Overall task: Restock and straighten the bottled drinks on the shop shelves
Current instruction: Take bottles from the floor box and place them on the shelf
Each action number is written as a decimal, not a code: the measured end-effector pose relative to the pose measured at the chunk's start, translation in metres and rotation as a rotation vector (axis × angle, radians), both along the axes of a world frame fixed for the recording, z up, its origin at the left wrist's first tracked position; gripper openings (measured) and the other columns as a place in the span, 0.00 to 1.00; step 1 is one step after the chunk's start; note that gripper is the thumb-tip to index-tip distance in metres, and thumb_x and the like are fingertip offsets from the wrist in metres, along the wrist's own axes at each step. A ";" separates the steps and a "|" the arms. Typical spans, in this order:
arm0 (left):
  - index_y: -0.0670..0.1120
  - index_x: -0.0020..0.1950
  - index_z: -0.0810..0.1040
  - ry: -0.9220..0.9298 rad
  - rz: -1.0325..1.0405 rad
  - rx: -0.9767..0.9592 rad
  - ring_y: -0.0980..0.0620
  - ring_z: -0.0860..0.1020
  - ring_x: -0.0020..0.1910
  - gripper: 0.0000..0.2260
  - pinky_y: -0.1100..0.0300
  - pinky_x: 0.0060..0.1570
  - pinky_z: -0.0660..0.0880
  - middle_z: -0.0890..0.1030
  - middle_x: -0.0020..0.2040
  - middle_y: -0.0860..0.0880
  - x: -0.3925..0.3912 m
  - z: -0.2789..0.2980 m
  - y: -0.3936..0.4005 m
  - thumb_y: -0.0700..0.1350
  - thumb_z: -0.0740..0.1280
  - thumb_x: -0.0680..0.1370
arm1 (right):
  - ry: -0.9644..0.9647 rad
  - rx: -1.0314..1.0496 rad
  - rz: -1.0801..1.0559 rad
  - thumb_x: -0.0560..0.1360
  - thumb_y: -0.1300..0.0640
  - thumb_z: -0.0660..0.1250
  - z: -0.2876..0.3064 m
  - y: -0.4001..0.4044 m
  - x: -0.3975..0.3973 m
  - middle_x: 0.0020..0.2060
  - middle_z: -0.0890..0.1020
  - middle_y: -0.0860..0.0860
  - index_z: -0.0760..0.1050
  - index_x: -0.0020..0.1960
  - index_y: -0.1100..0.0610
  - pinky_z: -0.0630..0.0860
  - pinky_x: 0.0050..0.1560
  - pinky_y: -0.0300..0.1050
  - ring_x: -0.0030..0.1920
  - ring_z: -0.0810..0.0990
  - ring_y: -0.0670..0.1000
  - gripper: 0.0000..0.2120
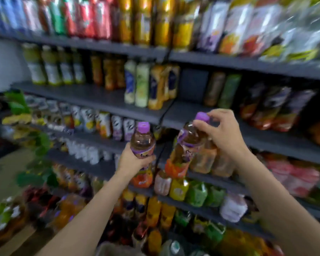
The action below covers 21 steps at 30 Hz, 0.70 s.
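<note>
Bottled drinks (100, 21) crowd dark grey shelves (103, 97) tier on tier, with a bare stretch left of the middle shelf's cartons. The left hand (132, 159) curls its fingers round an upright purple-capped bottle (142, 141) of clear plastic. The right hand (223, 134) pinches a tilted bottle (187, 143) at its purple cap (202, 116).

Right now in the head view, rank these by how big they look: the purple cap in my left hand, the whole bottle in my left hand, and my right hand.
1. Bottle in the left hand and right hand: look alike, not ranked.
2. Purple cap: clearly smallest.
</note>
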<state>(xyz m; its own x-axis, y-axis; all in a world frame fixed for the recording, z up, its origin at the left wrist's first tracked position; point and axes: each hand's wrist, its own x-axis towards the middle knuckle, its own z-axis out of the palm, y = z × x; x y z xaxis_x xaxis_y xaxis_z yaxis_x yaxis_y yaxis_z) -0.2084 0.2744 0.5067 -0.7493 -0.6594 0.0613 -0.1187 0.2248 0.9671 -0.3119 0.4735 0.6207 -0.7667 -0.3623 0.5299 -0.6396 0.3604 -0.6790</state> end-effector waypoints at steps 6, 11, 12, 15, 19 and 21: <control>0.42 0.57 0.73 0.184 -0.211 -0.024 0.50 0.78 0.52 0.25 0.61 0.50 0.72 0.80 0.53 0.47 -0.116 0.072 0.145 0.40 0.78 0.63 | -0.234 -0.380 -0.127 0.73 0.56 0.69 0.036 0.142 -0.072 0.38 0.80 0.55 0.78 0.45 0.61 0.76 0.46 0.54 0.41 0.78 0.52 0.08; 0.45 0.58 0.73 0.201 -0.351 -0.121 0.55 0.75 0.52 0.25 0.70 0.44 0.67 0.77 0.50 0.53 -0.197 0.102 0.266 0.44 0.78 0.64 | -0.209 -0.594 -0.251 0.74 0.57 0.68 0.054 0.237 -0.136 0.36 0.75 0.49 0.73 0.47 0.59 0.73 0.35 0.37 0.38 0.75 0.48 0.07; 0.45 0.59 0.73 0.186 -0.372 -0.134 0.56 0.75 0.53 0.27 0.70 0.46 0.67 0.77 0.52 0.52 -0.207 0.106 0.282 0.44 0.79 0.64 | -0.191 -0.623 -0.286 0.75 0.56 0.68 0.055 0.249 -0.146 0.36 0.74 0.48 0.71 0.47 0.58 0.72 0.36 0.37 0.39 0.74 0.48 0.08; 0.46 0.60 0.74 0.172 -0.396 -0.183 0.58 0.75 0.52 0.28 0.72 0.46 0.67 0.80 0.56 0.50 -0.235 0.112 0.313 0.44 0.79 0.63 | -0.110 -0.685 -0.341 0.74 0.56 0.68 0.059 0.273 -0.170 0.38 0.72 0.45 0.68 0.51 0.57 0.69 0.46 0.42 0.44 0.73 0.48 0.11; 0.46 0.61 0.74 0.158 -0.366 -0.234 0.56 0.77 0.55 0.30 0.70 0.49 0.69 0.80 0.56 0.50 -0.261 0.120 0.326 0.45 0.80 0.62 | -0.012 -0.623 -0.361 0.75 0.57 0.68 0.059 0.287 -0.196 0.42 0.73 0.49 0.67 0.51 0.57 0.68 0.46 0.37 0.46 0.72 0.49 0.11; 0.46 0.61 0.74 0.132 -0.336 -0.250 0.53 0.77 0.56 0.31 0.67 0.51 0.70 0.80 0.56 0.49 -0.271 0.118 0.326 0.46 0.80 0.61 | -0.006 -0.598 -0.349 0.74 0.58 0.68 0.051 0.286 -0.207 0.44 0.74 0.53 0.67 0.51 0.58 0.69 0.46 0.39 0.46 0.73 0.51 0.11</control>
<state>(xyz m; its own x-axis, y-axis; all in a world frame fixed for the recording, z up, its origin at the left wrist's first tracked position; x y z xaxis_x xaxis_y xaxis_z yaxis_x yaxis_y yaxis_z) -0.4792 0.6003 0.6252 -0.8949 -0.3326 0.2975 0.1219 0.4592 0.8799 -0.5189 0.7596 0.6712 -0.7888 0.2593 0.5573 -0.5499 0.1074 -0.8283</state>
